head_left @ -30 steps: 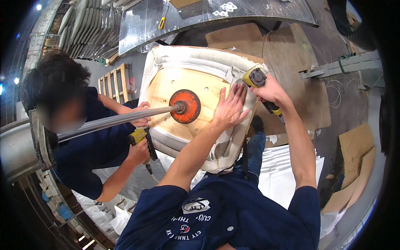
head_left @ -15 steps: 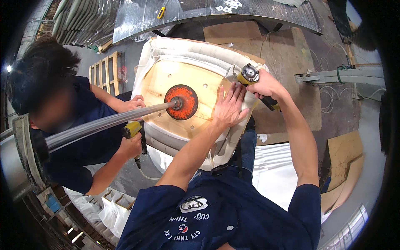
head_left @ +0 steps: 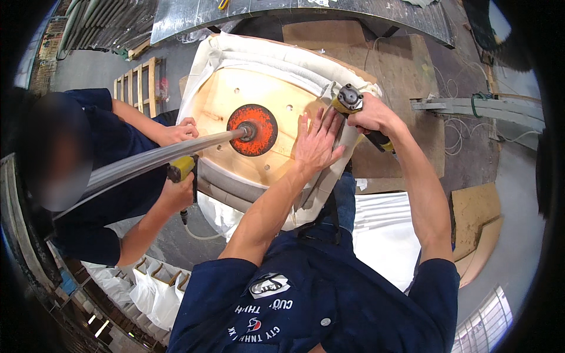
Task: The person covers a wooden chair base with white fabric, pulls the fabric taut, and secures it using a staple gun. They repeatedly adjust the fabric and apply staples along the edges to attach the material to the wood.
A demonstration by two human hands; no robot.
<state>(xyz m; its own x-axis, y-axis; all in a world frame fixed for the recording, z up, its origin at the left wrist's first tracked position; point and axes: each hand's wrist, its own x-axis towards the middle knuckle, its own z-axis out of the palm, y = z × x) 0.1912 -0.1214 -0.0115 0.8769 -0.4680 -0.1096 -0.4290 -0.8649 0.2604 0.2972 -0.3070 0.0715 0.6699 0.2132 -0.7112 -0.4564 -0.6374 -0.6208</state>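
Note:
My left hand (head_left: 318,144) lies flat with fingers spread on the right part of a pale wooden seat panel (head_left: 253,88), its fingertips beside the folded fabric edge. In my right hand (head_left: 375,116) is a yellow and black staple gun (head_left: 347,99), its head close to my left fingertips over that edge. White fabric and padding (head_left: 199,67) wrap round the panel. An orange-red disc (head_left: 268,129) on the end of a metal rod (head_left: 159,160) rests against the panel's middle.
On the left a co-worker holds a second yellow staple gun (head_left: 180,167) and has the other hand at the panel's edge. A metal-topped table (head_left: 194,17) stands behind. Cardboard (head_left: 406,88) lies beyond on the right, with a wooden pallet (head_left: 136,88) at the far left.
The whole view has shifted, so the panel sits higher in the picture. The co-worker's head has moved lower. My left hand stays flat; the staple gun remains close beside it.

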